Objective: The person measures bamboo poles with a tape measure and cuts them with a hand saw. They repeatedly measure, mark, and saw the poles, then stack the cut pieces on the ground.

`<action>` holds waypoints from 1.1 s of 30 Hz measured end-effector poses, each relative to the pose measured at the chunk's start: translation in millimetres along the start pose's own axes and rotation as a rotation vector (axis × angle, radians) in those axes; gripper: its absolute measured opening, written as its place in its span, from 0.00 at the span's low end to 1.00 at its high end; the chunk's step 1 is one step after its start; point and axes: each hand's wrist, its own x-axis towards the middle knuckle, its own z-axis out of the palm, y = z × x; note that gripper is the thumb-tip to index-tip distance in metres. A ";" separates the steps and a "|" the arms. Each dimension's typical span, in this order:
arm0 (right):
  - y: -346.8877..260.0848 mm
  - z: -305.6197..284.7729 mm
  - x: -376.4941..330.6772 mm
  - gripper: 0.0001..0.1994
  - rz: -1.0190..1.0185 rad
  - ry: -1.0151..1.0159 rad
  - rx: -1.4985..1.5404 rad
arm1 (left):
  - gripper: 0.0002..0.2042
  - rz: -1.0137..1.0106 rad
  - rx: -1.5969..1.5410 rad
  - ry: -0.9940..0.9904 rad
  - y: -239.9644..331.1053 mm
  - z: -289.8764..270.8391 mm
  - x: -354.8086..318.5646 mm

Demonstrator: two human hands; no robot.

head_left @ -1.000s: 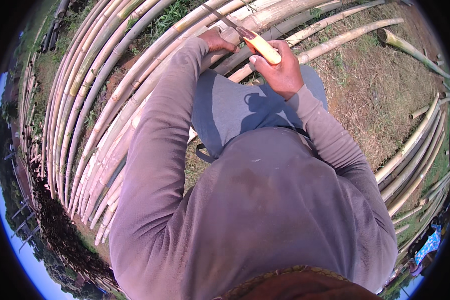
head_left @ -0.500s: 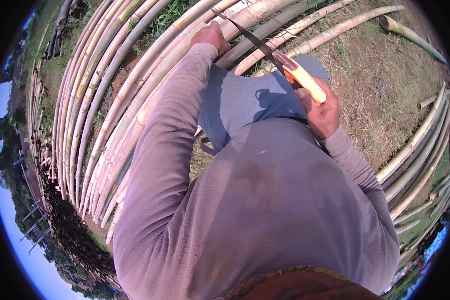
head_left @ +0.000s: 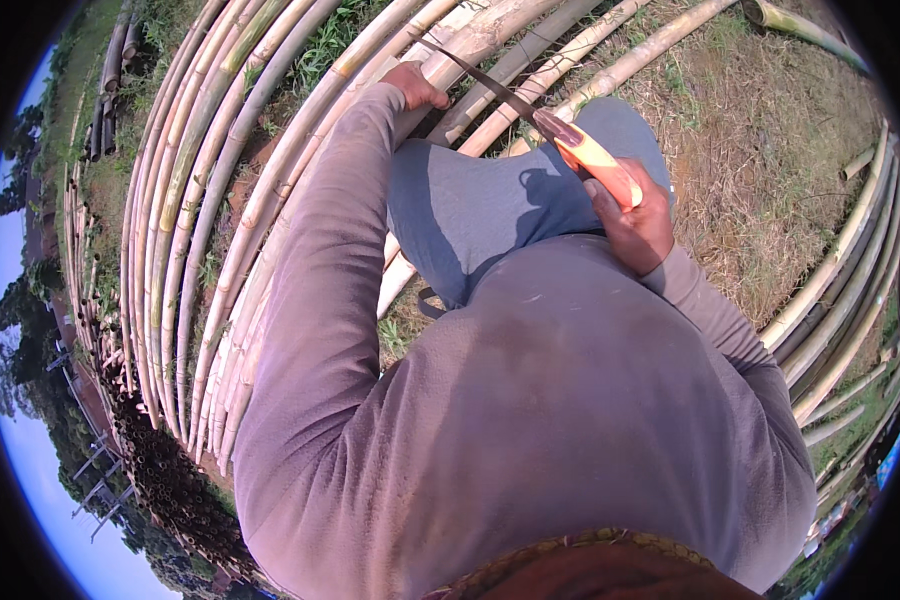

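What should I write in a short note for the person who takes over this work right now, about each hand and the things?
Left hand: rests on a pale bamboo pole and steadies it.
Right hand: closed around the orange handle of a knife, with the dark curved blade pointing toward the pole near the left hand.
Things: many long bamboo poles lie side by side on the grassy ground, with more at the right edge.
Done: no cut mark is visible on the held pole.
Left: whether the blade touches the pole cannot be told.
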 end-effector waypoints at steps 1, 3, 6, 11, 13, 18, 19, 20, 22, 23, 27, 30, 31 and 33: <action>-8.6 -24.5 -31.1 0.14 -0.014 -0.031 -0.047 | 0.43 -0.019 -0.121 -0.091 -9.3 1.9 4.4; -8.0 -38.7 -39.7 0.14 -0.079 -0.055 -0.122 | 0.38 -0.035 -0.163 -0.124 -10.6 -1.0 5.9; 1.8 7.3 9.0 0.13 0.028 -0.048 0.007 | 0.35 -0.017 -0.200 -0.201 -4.5 -2.8 1.0; 27.8 89.5 132.4 0.16 -0.138 0.072 -0.228 | 0.38 0.027 -0.050 -0.235 24.0 -24.7 7.7; 10.5 54.1 69.9 0.17 0.010 -0.022 -0.073 | 0.39 0.043 -0.070 -0.159 -13.3 -5.1 10.7; -15.5 -36.0 -49.8 0.13 0.034 0.007 0.008 | 0.38 0.049 -0.233 -0.217 -29.0 0.9 20.3; -16.4 -33.6 -55.3 0.13 0.035 0.042 0.046 | 0.38 0.038 -0.212 -0.231 -25.5 -0.9 20.6; 0.2 -19.5 -36.4 0.13 0.011 0.003 -0.011 | 0.38 0.024 -0.193 -0.244 -23.2 -3.1 19.0; 35.8 38.8 41.3 0.14 0.065 -0.046 -0.014 | 0.38 0.036 -0.137 -0.249 -4.9 -13.8 20.9; 42.7 71.9 81.7 0.15 -0.105 0.061 -0.091 | 0.38 0.044 -0.118 -0.245 1.8 -15.2 21.6; 37.7 82.9 98.1 0.15 -0.102 0.012 -0.160 | 0.39 0.036 -0.096 -0.245 -18.0 3.2 25.9; 16.4 10.0 9.6 0.14 -0.033 -0.082 -0.113 | 0.36 0.022 -0.122 -0.189 -27.9 -0.2 14.4; 10.3 -15.3 -20.2 0.14 0.031 -0.098 -0.116 | 0.36 0.017 -0.149 -0.218 -27.7 -0.9 13.8; 13.4 -33.1 -47.2 0.14 -0.081 -0.071 -0.164 | 0.34 0.036 -0.209 -0.228 -22.4 -2.9 9.7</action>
